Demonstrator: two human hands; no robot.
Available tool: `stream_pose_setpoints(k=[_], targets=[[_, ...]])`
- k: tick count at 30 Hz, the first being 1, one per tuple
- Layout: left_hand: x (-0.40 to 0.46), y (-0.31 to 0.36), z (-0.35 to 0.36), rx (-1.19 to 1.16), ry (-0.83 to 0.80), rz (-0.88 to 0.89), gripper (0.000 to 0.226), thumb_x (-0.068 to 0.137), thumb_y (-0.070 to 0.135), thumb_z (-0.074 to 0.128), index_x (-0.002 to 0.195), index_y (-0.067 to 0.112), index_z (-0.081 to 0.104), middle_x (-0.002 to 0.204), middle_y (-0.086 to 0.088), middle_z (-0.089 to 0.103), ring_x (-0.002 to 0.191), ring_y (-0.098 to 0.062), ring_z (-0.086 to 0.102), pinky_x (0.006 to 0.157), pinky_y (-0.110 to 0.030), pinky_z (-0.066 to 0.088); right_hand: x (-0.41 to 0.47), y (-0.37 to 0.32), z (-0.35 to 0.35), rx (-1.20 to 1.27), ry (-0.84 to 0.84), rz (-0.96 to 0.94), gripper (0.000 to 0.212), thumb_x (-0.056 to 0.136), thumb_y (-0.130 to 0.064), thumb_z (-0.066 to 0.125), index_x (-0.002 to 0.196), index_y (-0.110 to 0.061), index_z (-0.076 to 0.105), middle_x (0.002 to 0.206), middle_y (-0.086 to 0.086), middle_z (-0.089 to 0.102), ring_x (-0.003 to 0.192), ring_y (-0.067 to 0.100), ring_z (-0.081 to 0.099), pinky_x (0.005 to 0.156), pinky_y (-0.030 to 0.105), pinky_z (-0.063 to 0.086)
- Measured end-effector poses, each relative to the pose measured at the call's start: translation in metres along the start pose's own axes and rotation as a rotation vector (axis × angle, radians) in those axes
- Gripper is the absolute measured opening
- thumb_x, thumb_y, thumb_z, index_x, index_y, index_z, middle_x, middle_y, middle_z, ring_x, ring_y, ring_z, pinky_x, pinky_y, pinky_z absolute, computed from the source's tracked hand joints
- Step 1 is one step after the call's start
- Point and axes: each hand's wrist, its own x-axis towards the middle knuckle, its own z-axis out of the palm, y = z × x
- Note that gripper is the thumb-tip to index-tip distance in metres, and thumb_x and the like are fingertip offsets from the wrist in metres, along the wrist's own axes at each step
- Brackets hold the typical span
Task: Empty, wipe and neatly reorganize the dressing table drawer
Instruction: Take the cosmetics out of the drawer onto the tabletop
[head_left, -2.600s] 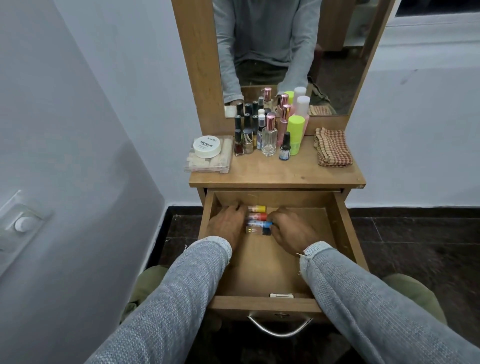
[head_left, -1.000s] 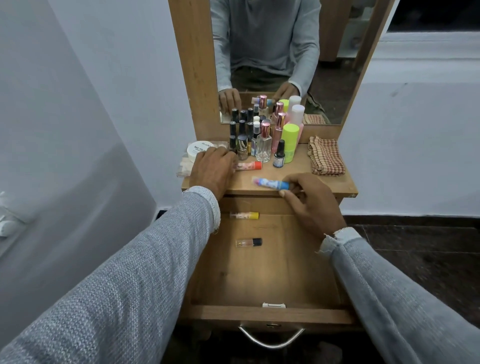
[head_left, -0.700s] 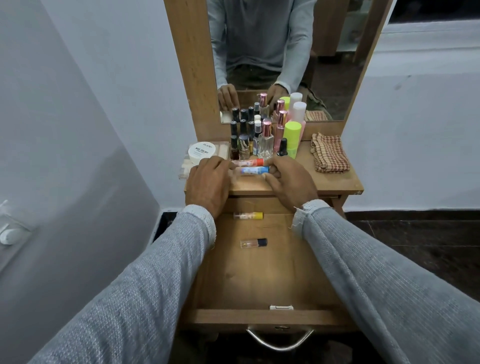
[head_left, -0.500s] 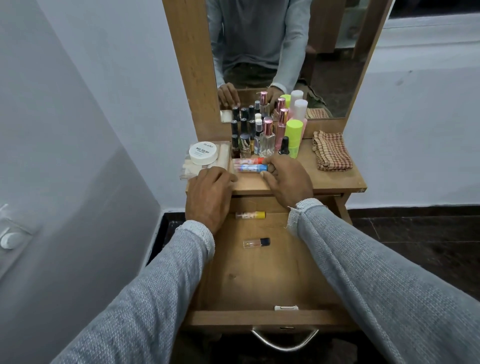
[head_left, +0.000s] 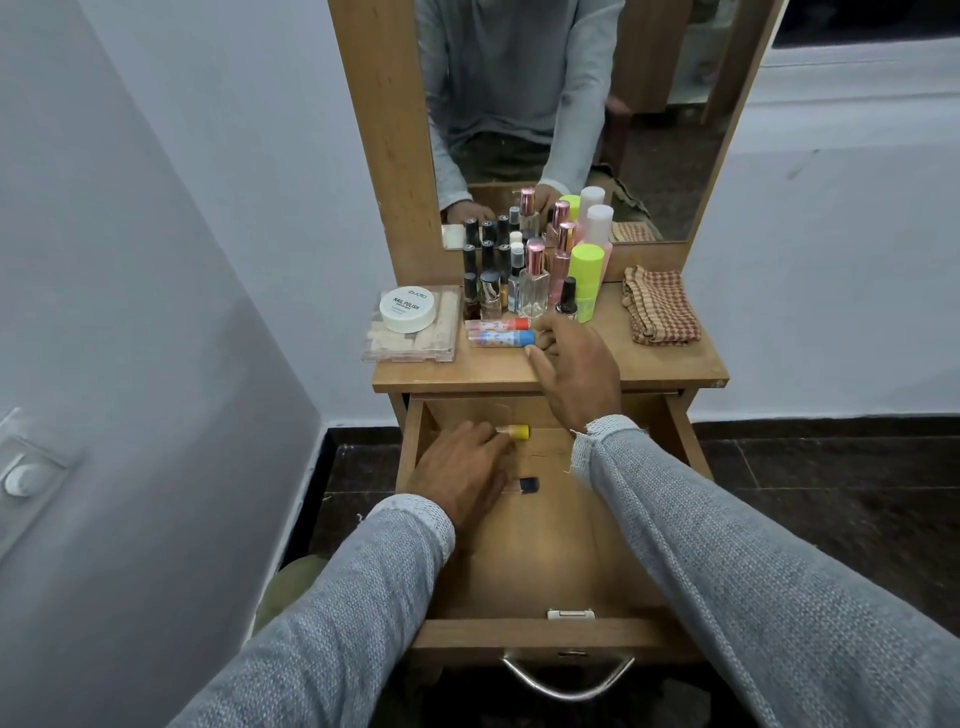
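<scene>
Since half a second ago, the left hand (head_left: 460, 475) has dropped from the tabletop (head_left: 649, 366) into the open drawer (head_left: 540, 551) at frame centre, fingers extended onto the yellow-capped vial (head_left: 514, 432), which lies crosswise, cap pointing right. A dark-capped vial (head_left: 524, 486) lies parallel just below, partly hidden under the hand. Right hand (head_left: 576, 371) rests relaxed on the tabletop, fingertips touching the blue-capped tube (head_left: 501, 339); the red-capped tube (head_left: 497, 325) lies just above it, both caps pointing right. On the white tub (head_left: 408, 309), upper left, print reads "NAIL POLISH".
</scene>
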Motion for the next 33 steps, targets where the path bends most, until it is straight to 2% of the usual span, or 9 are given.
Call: stream_pose_setpoints(k=[4, 11, 13, 17, 24, 28, 33], targets=[[-0.001, -0.001, 0.006, -0.024, -0.07, -0.009, 0.036, 0.092, 0.035, 0.054, 0.125, 0.021, 0.053, 0.128, -0.002, 0.055, 0.115, -0.022, 0.05, 0.096, -0.035, 0.041, -0.004, 0.002, 0.002, 0.03, 0.013, 0.005, 0.014, 0.087, -0.016, 0.063, 0.099, -0.021, 0.058, 0.085, -0.008, 0.059, 0.08, 0.011, 0.053, 0.073, 0.036, 0.052], [0.001, -0.003, 0.014, 0.041, -0.178, 0.014, 0.034, 0.093, 0.036, 0.052, 0.123, 0.019, 0.054, 0.121, -0.004, 0.057, 0.114, -0.024, 0.05, 0.095, -0.038, 0.043, -0.014, 0.007, -0.001, 0.073, 0.012, -0.043, 0.01, 0.089, -0.016, 0.06, 0.097, -0.021, 0.055, 0.085, -0.006, 0.059, 0.078, 0.013, 0.053, 0.075, 0.036, 0.051], [0.001, -0.002, 0.016, 0.063, -0.193, 0.02, 0.031, 0.093, 0.033, 0.052, 0.12, 0.018, 0.055, 0.119, -0.005, 0.057, 0.112, -0.025, 0.05, 0.092, -0.038, 0.042, -0.02, 0.009, -0.001, 0.01, 0.01, -0.096, 0.011, 0.091, -0.018, 0.057, 0.101, -0.02, 0.056, 0.09, -0.003, 0.06, 0.08, 0.014, 0.052, 0.076, 0.037, 0.049], [0.002, -0.001, 0.018, 0.077, -0.197, 0.027, 0.029, 0.093, 0.029, 0.051, 0.119, 0.018, 0.056, 0.117, -0.006, 0.058, 0.109, -0.025, 0.051, 0.089, -0.039, 0.043, -0.031, 0.011, 0.0, -0.19, -0.01, -0.217, 0.024, 0.094, -0.029, 0.05, 0.115, -0.022, 0.058, 0.111, -0.002, 0.06, 0.092, 0.017, 0.053, 0.079, 0.034, 0.044], [0.002, 0.0, 0.018, 0.071, -0.198, 0.013, 0.028, 0.093, 0.029, 0.051, 0.117, 0.018, 0.059, 0.116, -0.006, 0.059, 0.109, -0.025, 0.052, 0.088, -0.039, 0.043, -0.032, 0.007, 0.001, -0.341, -0.058, -0.226, 0.033, 0.093, -0.044, 0.046, 0.116, -0.024, 0.059, 0.117, 0.001, 0.055, 0.098, 0.019, 0.05, 0.079, 0.036, 0.042], [0.001, -0.003, 0.014, -0.003, -0.153, -0.023, 0.025, 0.092, 0.03, 0.054, 0.113, 0.019, 0.061, 0.118, -0.004, 0.06, 0.111, -0.024, 0.053, 0.093, -0.037, 0.044, -0.034, 0.007, -0.003, -0.309, -0.094, -0.228, 0.034, 0.093, -0.042, 0.049, 0.118, -0.022, 0.058, 0.121, 0.002, 0.054, 0.102, 0.02, 0.05, 0.082, 0.035, 0.042], [-0.007, -0.011, 0.003, -0.097, 0.05, -0.097, 0.024, 0.092, 0.035, 0.054, 0.111, 0.022, 0.062, 0.115, -0.001, 0.061, 0.105, -0.021, 0.056, 0.093, -0.035, 0.045, -0.045, 0.015, -0.015, -0.186, -0.163, -0.316, 0.031, 0.091, -0.028, 0.057, 0.12, -0.016, 0.059, 0.125, 0.003, 0.055, 0.111, 0.018, 0.051, 0.094, 0.036, 0.045]])
